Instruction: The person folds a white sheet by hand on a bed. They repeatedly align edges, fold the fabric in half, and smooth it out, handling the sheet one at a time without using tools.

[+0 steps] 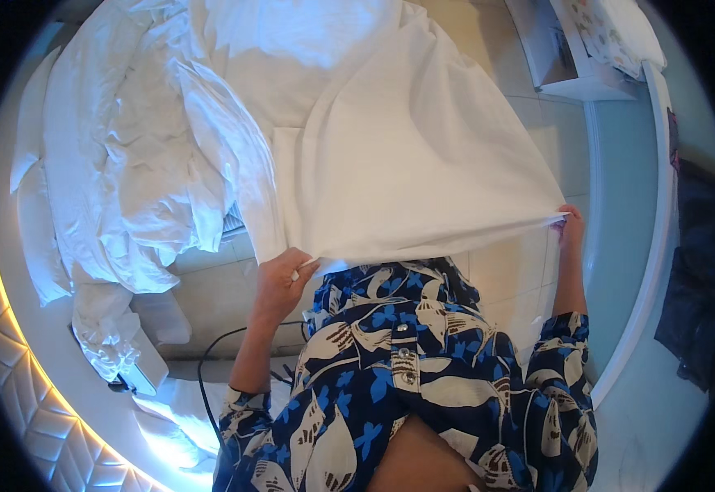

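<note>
A large white cloth, which looks like a bed sheet (394,178), is stretched between my two hands in front of my body. My left hand (285,278) is closed around its near left edge, with a bit of fabric poking out by the thumb. Off to the right, my right hand (569,222) pinches the other corner with the arm held out. The near edge runs almost straight from hand to hand. Further away the sheet lies in soft folds over the bed, whose surface is hidden beneath it.
Crumpled white bedding (142,154) is heaped on the left, with white pillows (44,240) beyond it. A bedside table (148,363) carries bunched white cloth. A black cable (207,350) hangs by my left arm. A white cabinet (585,83) stands at upper right above the tiled floor (517,270).
</note>
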Tool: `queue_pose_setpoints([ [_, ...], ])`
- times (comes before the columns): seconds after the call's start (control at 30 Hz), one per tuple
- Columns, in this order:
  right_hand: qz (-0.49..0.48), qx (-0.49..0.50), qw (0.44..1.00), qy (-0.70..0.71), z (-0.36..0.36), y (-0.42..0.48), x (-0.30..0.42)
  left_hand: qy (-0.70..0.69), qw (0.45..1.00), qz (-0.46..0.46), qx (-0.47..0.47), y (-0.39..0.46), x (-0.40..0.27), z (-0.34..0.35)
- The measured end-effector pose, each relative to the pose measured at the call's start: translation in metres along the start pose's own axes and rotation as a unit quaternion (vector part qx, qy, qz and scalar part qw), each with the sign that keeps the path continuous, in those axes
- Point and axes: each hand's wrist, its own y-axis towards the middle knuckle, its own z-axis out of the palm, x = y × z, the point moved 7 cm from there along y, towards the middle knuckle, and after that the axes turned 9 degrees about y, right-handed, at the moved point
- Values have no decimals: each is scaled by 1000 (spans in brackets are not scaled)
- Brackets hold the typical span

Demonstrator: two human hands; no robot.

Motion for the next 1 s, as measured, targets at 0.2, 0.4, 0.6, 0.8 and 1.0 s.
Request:
queue_pose_setpoints([
  [0.2, -20, -25, 998, -45, -2, 29, 52, 48, 995, -12, 92, -21, -3, 36],
  [0.4, -21, 9, 996, -91, 17, 78, 55, 16, 997, -11, 78, -33, -9, 56],
  [0.6, -17, 13, 988, -155, 93, 93, 90, -1, 998, -33, 60, -28, -19, 59],
  [0.8, -360, 189, 826, -390, 201, 12, 84, 40, 999, -11, 27, 2, -28, 53],
  [1.0, -386, 558, 698, -228, 345, -273, 63, 36, 999, 32, 11, 26, -40, 53],
])
